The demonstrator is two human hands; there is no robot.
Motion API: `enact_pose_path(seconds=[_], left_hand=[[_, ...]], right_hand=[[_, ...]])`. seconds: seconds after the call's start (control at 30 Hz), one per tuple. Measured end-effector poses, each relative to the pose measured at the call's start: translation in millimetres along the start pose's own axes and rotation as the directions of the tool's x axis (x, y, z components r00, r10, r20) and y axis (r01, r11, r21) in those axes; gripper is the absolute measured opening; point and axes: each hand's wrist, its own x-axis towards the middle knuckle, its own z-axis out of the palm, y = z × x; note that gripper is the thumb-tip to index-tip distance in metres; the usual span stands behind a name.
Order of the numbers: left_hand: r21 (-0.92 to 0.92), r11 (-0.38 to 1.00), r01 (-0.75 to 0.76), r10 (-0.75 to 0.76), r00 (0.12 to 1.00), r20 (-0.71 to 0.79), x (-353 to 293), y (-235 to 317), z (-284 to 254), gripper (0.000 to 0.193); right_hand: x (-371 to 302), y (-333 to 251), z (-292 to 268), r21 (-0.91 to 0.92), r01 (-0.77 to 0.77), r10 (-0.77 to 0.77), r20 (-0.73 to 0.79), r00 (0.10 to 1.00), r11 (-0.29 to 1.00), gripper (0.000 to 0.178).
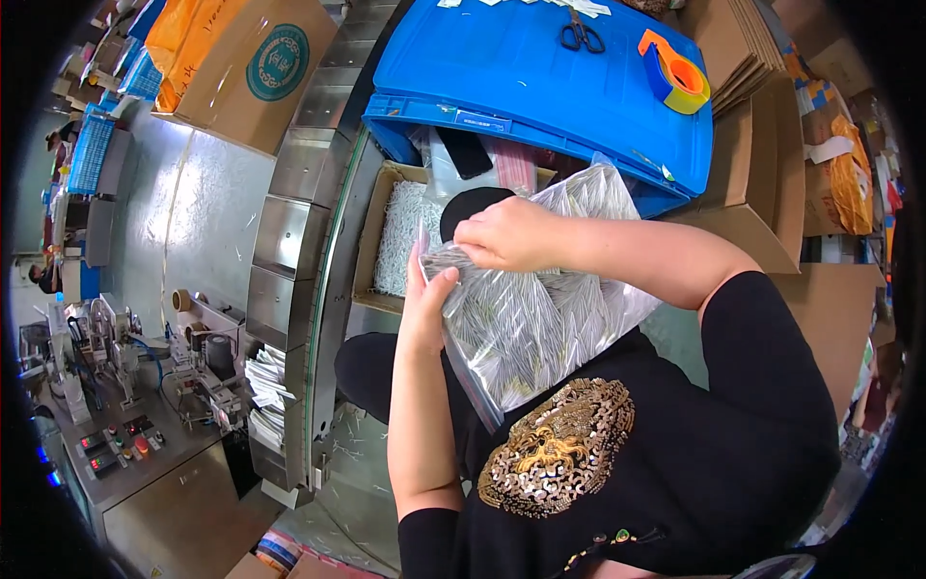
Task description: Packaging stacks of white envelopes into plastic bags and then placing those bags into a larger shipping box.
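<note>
A clear plastic bag [526, 328], packed with thin whitish stick-like pieces, lies tilted across my lap. My left hand [424, 301] grips its left edge, thumb on top of the plastic. Curled over the upper left corner of the bag, at its mouth, is my right hand [506, 234]; its fingertips are pinched on the edge there and partly hidden. Just beyond the hands stands an open carton [365, 241] with many more of the loose thin white pieces [400, 232] in it.
Ahead is a blue plastic bin [463, 58] with scissors [582, 35] and a tape dispenser [675, 75] on top. A dark phone [465, 152] lies below its edge. Along my left runs a metal-pocket conveyor [294, 232], some pockets holding white packets [268, 386]. Cardboard boxes [752, 174] stand right.
</note>
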Motion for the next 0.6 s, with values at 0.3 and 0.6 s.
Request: enact_pose_path(seconds=[0.3, 0.6], left_hand=[[-0.481, 0.874, 0.073, -0.119, 0.991, -0.067, 24, -31, -27, 0.072], [-0.543, 0.839, 0.027, 0.002, 0.999, 0.054, 12, -30, -12, 0.071]], right_hand=[[8, -3, -6, 0.193, 0.01, -0.001, -0.044, 0.999, 0.981, 0.011], [20, 9, -21, 0.471, -0.161, 0.084, 0.179, 0.98, 0.867, 0.014]])
